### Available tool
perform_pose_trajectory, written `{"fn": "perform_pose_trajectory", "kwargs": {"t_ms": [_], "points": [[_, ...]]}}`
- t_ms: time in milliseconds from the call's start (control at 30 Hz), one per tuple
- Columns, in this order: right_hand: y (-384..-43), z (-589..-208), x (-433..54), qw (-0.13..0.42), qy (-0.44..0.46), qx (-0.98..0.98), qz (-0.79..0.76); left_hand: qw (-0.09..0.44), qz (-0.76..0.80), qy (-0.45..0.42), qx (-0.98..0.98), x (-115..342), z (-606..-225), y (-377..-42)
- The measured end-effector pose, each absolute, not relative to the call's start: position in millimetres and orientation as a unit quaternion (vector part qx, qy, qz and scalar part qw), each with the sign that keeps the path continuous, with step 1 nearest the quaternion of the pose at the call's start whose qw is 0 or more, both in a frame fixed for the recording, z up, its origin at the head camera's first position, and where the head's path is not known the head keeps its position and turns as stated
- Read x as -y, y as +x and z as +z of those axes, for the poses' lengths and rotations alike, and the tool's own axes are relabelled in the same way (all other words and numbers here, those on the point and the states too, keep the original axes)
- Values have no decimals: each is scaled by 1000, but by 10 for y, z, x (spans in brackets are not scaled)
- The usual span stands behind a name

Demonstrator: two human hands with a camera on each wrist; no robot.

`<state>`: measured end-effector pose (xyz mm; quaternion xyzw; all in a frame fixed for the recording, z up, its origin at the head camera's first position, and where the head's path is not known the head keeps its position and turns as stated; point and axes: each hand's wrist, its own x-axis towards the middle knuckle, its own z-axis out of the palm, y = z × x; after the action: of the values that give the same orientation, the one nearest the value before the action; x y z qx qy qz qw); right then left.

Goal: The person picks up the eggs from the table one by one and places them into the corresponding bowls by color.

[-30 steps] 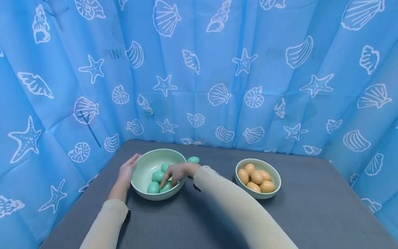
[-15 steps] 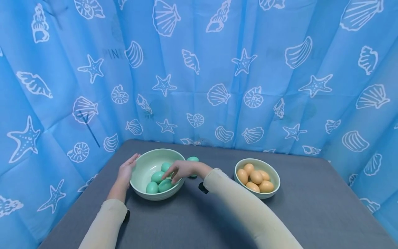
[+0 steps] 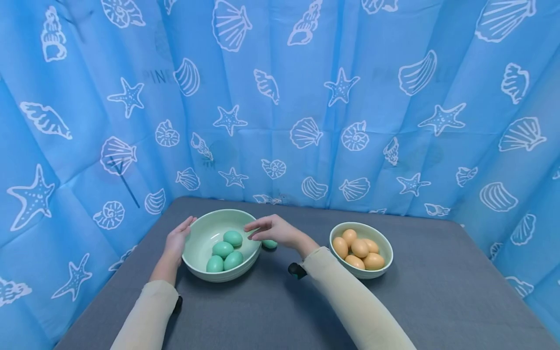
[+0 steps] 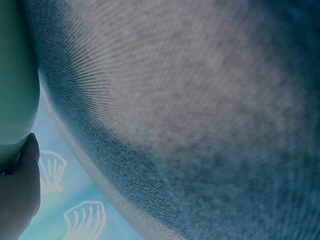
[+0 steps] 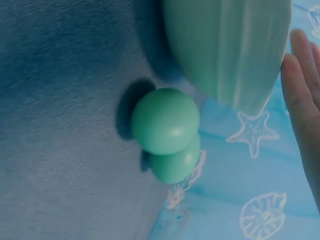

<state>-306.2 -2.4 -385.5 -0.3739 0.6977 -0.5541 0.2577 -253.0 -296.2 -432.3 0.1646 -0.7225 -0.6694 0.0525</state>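
A large pale green bowl [image 3: 202, 243] holds several green eggs [image 3: 222, 249]. My left hand [image 3: 177, 239] rests along its left side with fingers extended; the left wrist view shows fingers [image 4: 22, 192] against the bowl's outer wall [image 4: 17, 85]. Over the right rim hovers my right hand [image 3: 277, 230], fingers loosely extended and nothing in them. Behind that hand, a green egg [image 3: 269, 244] is partly hidden on the table. From the right wrist, two eggs show outside the bowl: a nearer egg [image 5: 165, 121] partly covers a farther egg [image 5: 176, 164].
To the right stands a smaller pale green bowl [image 3: 387, 260] with several orange-tan eggs [image 3: 359, 248]. Grey cloth covers the table [image 3: 437, 291]. A blue curtain [image 3: 280, 97] printed with white shells and starfish hangs behind and at both sides.
My right hand has lifted from among the eggs in the large bowl and drawn back right to above its rim. My left hand stays at the bowl's side.
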Motion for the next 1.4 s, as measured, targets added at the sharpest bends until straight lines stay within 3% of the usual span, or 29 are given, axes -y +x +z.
{"fn": "perform_pose_trajectory", "kwargs": {"t_ms": [367,667,1400], "points": [[-3064,-4013,-161,126,-239,-722,-637,53,-669,160,724,2955,-4325,-2526],[-3110,-4258,-178,95,-137,-740,-652,53,-669,160,724,2949,-4319,-2516],[-3156,-4456,-58,195,-87,-783,-584,56,-668,155,726,2971,-4315,-2513]]}}
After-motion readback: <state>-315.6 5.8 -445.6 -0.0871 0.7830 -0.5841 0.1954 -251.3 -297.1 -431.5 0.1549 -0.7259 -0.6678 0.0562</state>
